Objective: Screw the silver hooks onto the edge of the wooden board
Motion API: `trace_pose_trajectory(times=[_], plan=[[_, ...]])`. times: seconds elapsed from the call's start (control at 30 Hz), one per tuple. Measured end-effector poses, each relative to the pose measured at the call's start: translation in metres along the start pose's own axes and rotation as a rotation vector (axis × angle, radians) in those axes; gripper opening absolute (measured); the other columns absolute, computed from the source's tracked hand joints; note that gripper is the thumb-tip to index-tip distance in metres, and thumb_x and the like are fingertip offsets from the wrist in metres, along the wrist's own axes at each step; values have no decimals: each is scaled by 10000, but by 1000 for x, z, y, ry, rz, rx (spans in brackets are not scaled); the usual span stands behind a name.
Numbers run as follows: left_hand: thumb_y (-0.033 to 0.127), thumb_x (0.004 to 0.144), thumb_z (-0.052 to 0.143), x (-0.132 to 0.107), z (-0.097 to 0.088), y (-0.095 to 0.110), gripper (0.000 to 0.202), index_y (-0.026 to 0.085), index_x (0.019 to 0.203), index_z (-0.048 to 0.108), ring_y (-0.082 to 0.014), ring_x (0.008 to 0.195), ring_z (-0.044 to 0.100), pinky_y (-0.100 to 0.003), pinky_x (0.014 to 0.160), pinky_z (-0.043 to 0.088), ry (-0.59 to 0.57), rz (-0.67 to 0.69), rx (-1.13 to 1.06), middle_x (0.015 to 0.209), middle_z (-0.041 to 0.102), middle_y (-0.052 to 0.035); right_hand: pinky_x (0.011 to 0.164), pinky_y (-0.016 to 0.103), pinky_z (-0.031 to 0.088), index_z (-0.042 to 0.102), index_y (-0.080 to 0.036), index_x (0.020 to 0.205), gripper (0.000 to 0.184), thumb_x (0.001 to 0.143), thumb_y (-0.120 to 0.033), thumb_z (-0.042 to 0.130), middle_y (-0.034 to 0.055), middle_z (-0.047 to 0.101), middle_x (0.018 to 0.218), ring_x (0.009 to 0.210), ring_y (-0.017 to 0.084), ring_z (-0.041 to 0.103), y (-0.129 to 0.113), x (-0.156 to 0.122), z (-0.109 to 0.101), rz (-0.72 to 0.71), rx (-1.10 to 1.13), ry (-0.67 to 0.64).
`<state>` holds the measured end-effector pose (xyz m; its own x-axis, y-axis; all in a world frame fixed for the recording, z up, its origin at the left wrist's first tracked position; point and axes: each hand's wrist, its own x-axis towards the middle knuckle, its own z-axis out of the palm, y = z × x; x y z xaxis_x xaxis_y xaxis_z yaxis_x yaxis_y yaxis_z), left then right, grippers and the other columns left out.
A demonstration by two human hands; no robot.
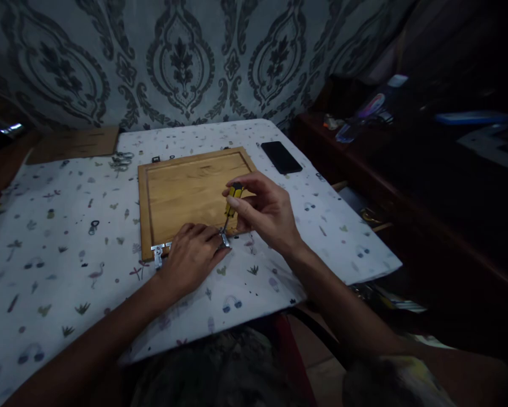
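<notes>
My right hand (266, 209) grips a short yellow and black screwdriver (233, 199), which stands almost upright. Its metal shaft points down at a silver cabinet hinge (224, 239) on the near edge of a framed wooden door panel (186, 192). With its fingers bent over that edge, my left hand (194, 251) holds the same hinge against the wood. A second hinge (157, 253) sits at the panel's near left corner, just beyond my left wrist. The screwdriver's tip and any screw beneath it are too small to make out.
A white patterned cloth covers the table (67, 237). A black phone (281, 157) lies right of the panel. Scissors (121, 161) and a cardboard piece (76, 142) lie at the back left. A clear bottle (370, 110) rests on the dark furniture at right.
</notes>
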<state>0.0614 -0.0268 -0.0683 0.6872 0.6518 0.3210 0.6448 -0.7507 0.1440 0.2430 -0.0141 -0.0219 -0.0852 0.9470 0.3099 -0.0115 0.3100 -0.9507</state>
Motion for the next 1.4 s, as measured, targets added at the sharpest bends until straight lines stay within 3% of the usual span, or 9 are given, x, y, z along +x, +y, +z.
trace_pose_trajectory(times=[0.17,0.4,0.57,0.67,0.87,0.93,1.07,1.27,1.4], plan=[[338,978,645,1,-2,-1,179,181,951,726,-256,937,695,-427,858,491,-18,15,2,1018,773,-45,361,177,440,529,-247,927,390,790,-441,838,-51,636,830,422,40,533,2,5,2,-25,46,9],[341,972,652,1,-3,-1,190,175,927,732,-257,921,697,-431,844,506,4,30,12,989,771,-53,460,191,523,607,-238,1229,372,955,-488,638,-7,649,958,508,50,633,-2,6,-8,-91,-16,-126],[332,959,670,2,-2,-1,175,173,932,738,-255,898,704,-435,832,522,25,38,25,991,772,-52,370,176,435,599,-217,983,337,845,-466,779,-10,667,982,438,27,575,-3,8,-5,-70,21,-38],[329,961,667,2,-2,-1,169,178,946,742,-248,896,706,-428,831,527,27,31,30,1004,773,-50,346,180,404,542,-228,899,381,794,-452,831,-46,643,842,407,42,557,-3,9,-4,-55,66,-22],[340,951,681,2,-1,0,175,178,923,744,-252,885,706,-417,823,529,38,32,43,992,777,-49,445,194,504,619,-204,1176,432,879,-494,735,-12,682,877,476,56,611,-6,7,-14,-43,44,-111],[345,954,677,1,-1,0,181,179,927,744,-256,896,707,-420,826,527,34,28,40,998,777,-50,446,198,503,644,-187,1158,426,882,-500,729,-18,681,805,476,68,614,-8,7,-16,-38,24,-135],[339,968,657,2,-2,0,184,176,950,741,-257,905,706,-430,834,524,6,18,24,1003,772,-54,413,193,462,660,-180,939,367,810,-491,806,-64,597,623,431,71,562,-6,5,-11,-44,-35,-56],[341,985,629,1,-3,0,199,172,951,727,-252,943,694,-431,869,522,-32,-3,9,993,761,-67,439,202,502,648,-194,917,386,800,-530,799,-11,670,842,489,54,557,-5,2,-3,-145,-60,120],[348,997,607,1,-3,0,213,175,941,718,-252,950,688,-430,878,515,-29,-1,-8,1008,759,-65,447,207,516,657,-209,902,344,804,-505,802,-13,650,838,525,71,583,-8,2,-4,-185,-104,182]])
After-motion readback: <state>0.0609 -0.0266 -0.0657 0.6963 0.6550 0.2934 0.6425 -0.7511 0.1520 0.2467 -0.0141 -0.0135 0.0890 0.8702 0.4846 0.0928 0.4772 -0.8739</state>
